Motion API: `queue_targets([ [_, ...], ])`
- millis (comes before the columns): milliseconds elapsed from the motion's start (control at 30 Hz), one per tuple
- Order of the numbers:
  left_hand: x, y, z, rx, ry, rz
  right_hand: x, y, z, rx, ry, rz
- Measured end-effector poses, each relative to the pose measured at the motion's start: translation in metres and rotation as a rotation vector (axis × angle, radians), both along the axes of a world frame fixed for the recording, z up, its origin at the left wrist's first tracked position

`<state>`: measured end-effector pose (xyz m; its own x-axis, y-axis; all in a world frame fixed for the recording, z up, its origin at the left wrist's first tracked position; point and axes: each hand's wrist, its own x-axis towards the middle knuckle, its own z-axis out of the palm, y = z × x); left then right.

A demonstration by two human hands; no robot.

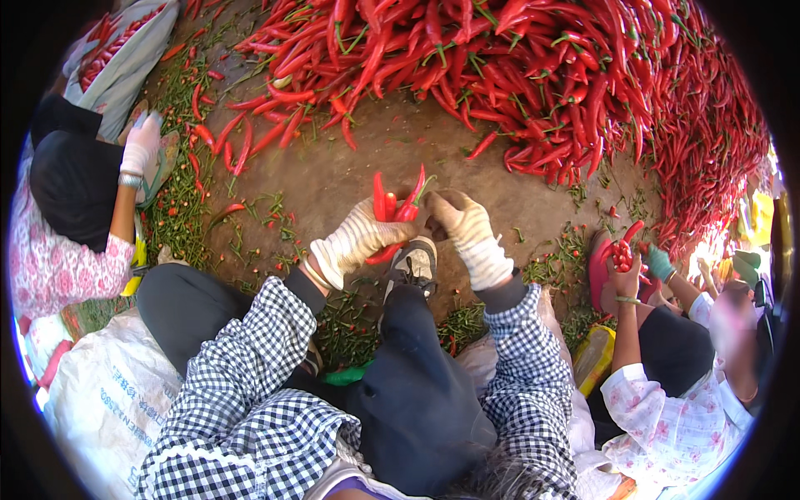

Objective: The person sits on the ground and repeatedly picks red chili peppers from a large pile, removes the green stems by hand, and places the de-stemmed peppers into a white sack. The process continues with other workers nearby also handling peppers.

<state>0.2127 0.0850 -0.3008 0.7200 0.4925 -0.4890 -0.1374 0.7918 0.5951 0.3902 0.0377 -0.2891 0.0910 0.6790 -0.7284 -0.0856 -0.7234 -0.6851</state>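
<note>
My left hand (369,236), in a striped knit glove stained brown, is closed around a small bunch of red chili peppers (395,209). Several tips and bodies stick up above the fingers, and one pepper shows below the palm. A green stem curves from one of them towards my right hand (459,222). That hand wears a matching glove, and its bent fingers are at the stem's end; whether they pinch it is hidden. Beneath both hands is my shoe (417,262) on the brown ground.
A large heap of red chili peppers (475,69) fills the far side. Green stems (181,212) litter the ground. Co-workers sit on both sides: a gloved hand (142,140) at left, a hand holding peppers (625,278) at right. A white woven sack (112,400) bearing writing lies at lower left.
</note>
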Motion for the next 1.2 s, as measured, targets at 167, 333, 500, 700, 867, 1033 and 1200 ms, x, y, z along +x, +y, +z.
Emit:
queue_targets([
  [167,0.005,-0.004,-0.014,0.108,0.302,-0.066,-0.005,0.014,-0.030,0.240,-0.286,0.416],
  [333,0.000,-0.009,-0.023,0.020,0.319,-0.149,-0.028,0.002,-0.039,0.471,-0.922,0.643],
  [500,0.008,-0.035,-0.018,-0.170,0.384,-0.294,-0.014,-0.016,-0.018,0.841,-1.117,0.752],
  [700,-0.009,-0.010,-0.018,-0.388,0.158,0.030,0.050,-0.004,0.019,0.106,-1.021,1.420],
  [867,-0.012,0.008,-0.010,-0.466,0.151,0.136,0.087,0.141,0.001,0.304,-1.550,0.456],
  [1033,-0.023,0.017,-0.011,-0.385,0.178,0.366,0.098,0.180,-0.040,0.262,-1.792,0.677],
  [1200,-0.034,0.039,-0.019,-0.274,0.146,0.407,0.085,0.106,-0.014,0.738,-1.785,0.288],
])
